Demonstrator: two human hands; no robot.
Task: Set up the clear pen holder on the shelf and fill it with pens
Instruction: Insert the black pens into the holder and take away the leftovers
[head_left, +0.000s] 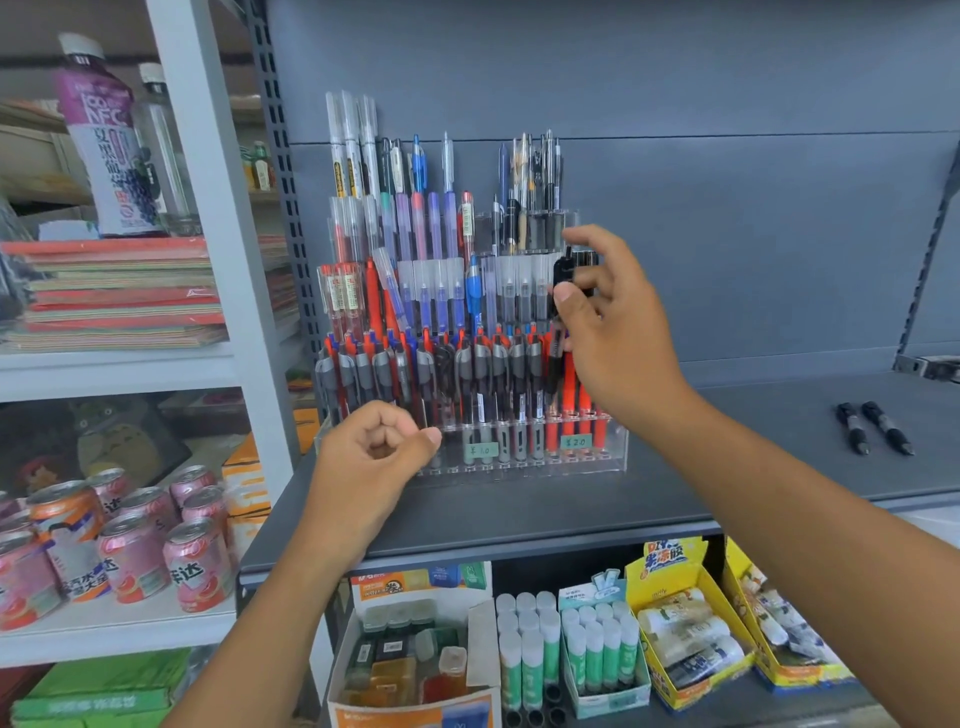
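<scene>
two loose black pens (875, 427) lie on the grey shelf (727, 467), well apart to the right of the clear pen holder (613, 447), which stands by the back panel, its tiers packed with pens. the right hand (618, 322) pinches a black pen (563, 275) upright at the holder's right end. the left hand (374, 457), fingers curled on nothing, blocks its lower left corner. glue sticks (597, 644) sit below.
</scene>
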